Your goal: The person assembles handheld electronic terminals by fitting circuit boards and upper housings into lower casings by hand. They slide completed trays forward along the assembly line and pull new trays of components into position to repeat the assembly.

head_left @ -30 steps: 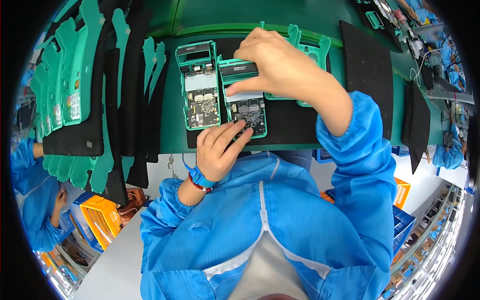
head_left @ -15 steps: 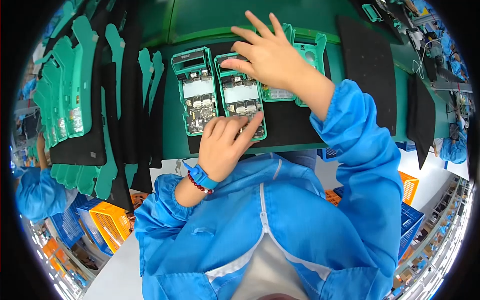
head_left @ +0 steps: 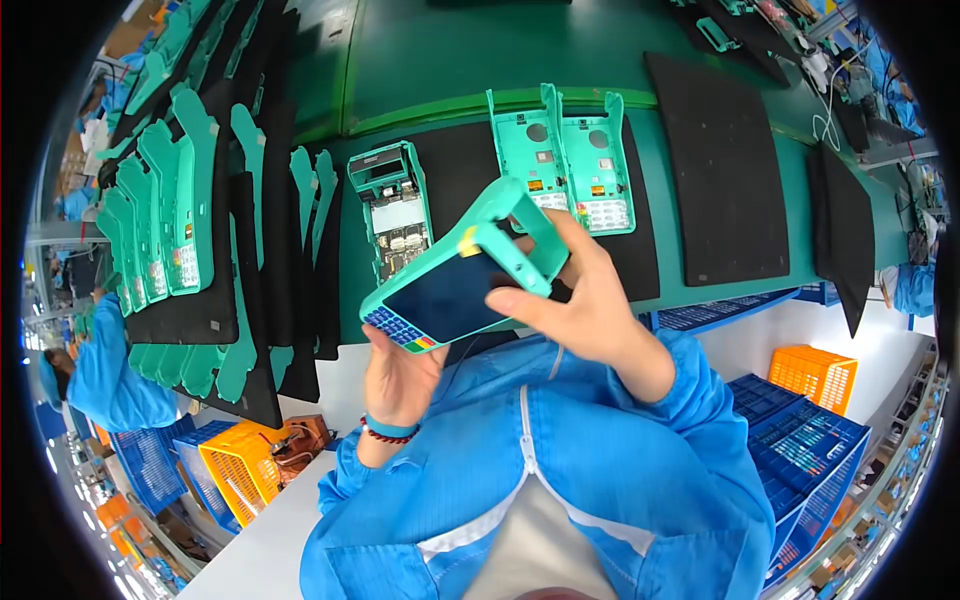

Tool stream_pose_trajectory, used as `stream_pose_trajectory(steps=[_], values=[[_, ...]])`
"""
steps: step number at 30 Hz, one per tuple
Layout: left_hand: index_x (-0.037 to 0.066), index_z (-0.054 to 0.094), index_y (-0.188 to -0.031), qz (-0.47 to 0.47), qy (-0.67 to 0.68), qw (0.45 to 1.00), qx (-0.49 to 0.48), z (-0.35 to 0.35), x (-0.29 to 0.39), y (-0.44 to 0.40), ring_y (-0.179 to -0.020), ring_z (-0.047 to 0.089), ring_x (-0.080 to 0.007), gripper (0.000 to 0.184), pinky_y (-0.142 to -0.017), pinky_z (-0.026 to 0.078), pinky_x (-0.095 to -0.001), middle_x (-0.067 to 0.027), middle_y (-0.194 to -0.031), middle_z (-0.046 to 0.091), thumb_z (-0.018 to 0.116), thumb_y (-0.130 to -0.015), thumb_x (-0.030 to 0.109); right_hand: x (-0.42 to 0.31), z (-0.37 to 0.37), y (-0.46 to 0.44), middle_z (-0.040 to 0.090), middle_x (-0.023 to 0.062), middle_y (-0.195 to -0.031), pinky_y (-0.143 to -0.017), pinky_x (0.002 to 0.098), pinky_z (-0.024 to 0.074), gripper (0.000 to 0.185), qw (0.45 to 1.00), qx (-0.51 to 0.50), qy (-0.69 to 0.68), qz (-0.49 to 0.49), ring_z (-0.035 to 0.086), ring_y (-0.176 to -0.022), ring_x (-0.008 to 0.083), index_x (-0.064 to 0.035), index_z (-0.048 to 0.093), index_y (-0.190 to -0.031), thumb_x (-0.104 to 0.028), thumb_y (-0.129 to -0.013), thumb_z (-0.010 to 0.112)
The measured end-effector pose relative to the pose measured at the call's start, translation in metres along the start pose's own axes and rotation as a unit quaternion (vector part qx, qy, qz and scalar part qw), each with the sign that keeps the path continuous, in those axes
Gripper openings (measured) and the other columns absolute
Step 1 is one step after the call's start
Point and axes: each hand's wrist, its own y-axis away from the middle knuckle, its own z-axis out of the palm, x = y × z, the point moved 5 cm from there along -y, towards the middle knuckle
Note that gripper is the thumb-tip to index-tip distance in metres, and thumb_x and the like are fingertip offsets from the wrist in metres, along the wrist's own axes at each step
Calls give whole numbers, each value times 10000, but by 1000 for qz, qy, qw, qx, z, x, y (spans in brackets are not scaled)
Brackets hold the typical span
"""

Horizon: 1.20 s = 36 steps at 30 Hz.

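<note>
A green payment terminal (head_left: 440, 296) is held tilted above the near edge of the bench, its dark screen and blue keypad facing up. My right hand (head_left: 592, 305) grips its upper end by the looped frame, thumb at the screen's edge. At the keypad end my left hand (head_left: 400, 382) supports it from below, fingers partly hidden. Behind it on the black mat lies a second terminal body (head_left: 400, 215), its circuit board exposed. Two green housing shells (head_left: 540, 152) with clear key pads lie to the right, inner sides up.
Green housings (head_left: 185, 215) stand in rows on black boards at the left. A black mat (head_left: 715, 170) lies to the right on the green bench (head_left: 450, 60). Orange crates (head_left: 812, 378) and blue crates (head_left: 800, 450) stand below. Another person in a blue sleeve (head_left: 115, 370) is at far left.
The terminal that lay right of the other open one is lifted off the mat and turned screen up. Both hands, earlier over the mat, now hold it nearer my body.
</note>
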Motion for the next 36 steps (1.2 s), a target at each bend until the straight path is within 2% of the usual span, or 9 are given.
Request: stream_pose_trajectory(steps=[10,15,17,20,23,26,27,32,36], values=[[74,476,-1477,-77,159,982,-72,-33,-36,13,-1437,463,-266,665,-1211,388,-436,-81,-1526,507,494,-1031,566,-29,16,23,734,196,-951,-742,393,599,779,953,66,236,-179,761,-862,344,65,550,-1247,-412,-751,915],[69,484,-1488,106,-200,973,-54,-13,6,14,-1379,514,-324,579,-1131,429,-476,-108,-1477,564,585,-1048,430,-7,-10,13,638,262,-1281,-1022,421,492,760,996,-7,52,-69,638,-1219,341,67,482,-1421,-343,-885,831],[39,546,-1433,233,-488,834,-113,10,25,16,-1294,582,-357,492,-1075,466,-482,-135,-1403,617,628,-1032,313,-7,-49,20,624,276,-1302,-1044,458,472,733,920,120,312,-203,605,-1232,397,52,493,-1432,-344,-900,806],[12,709,-1215,405,-765,471,-173,60,17,10,-1163,670,-369,358,-988,527,-477,-156,-1219,708,739,-859,38,-33,-143,35,646,241,-1283,-1020,487,477,661,790,300,495,-205,606,-1192,430,38,559,-1358,-283,-840,814],[63,760,-1152,429,-825,330,-164,56,1,-10,-1148,678,-335,403,-967,546,-485,-105,-1204,717,804,-758,-13,11,-279,68,567,272,-1363,-1050,545,438,939,671,408,619,-11,529,-1279,454,40,447,-1455,-504,-774,800],[87,747,-1192,394,-850,311,-159,42,-10,-32,-1161,664,-332,433,-993,527,-501,-95,-1215,701,809,-768,22,85,-370,115,490,352,-1418,-1071,627,411,1306,689,408,556,224,450,-1357,518,71,316,-1557,-802,-698,768],[90,742,-1202,387,-857,302,-159,39,-14,-36,-1165,660,-332,440,-1003,518,-504,-95,-1218,697,813,-772,33,52,-351,117,493,351,-1442,-1047,539,477,1296,675,392,573,250,477,-1357,495,131,357,-1503,-761,-682,815],[108,696,-1288,330,-872,324,-159,21,-20,-40,-1276,564,-366,485,-1079,396,-525,-106,-1340,624,837,-830,187,40,-336,154,700,163,-1184,-928,341,537,619,909,391,91,113,677,-1077,243,89,621,-1274,-364,-893,800],[96,668,-1320,318,-883,313,-150,13,-21,-41,-1307,537,-367,458,-1098,377,-533,-119,-1379,595,760,-872,95,21,-339,194,741,76,-1139,-921,295,556,338,852,495,-164,-36,711,-1026,186,9,679,-1205,-283,-1034,658]])
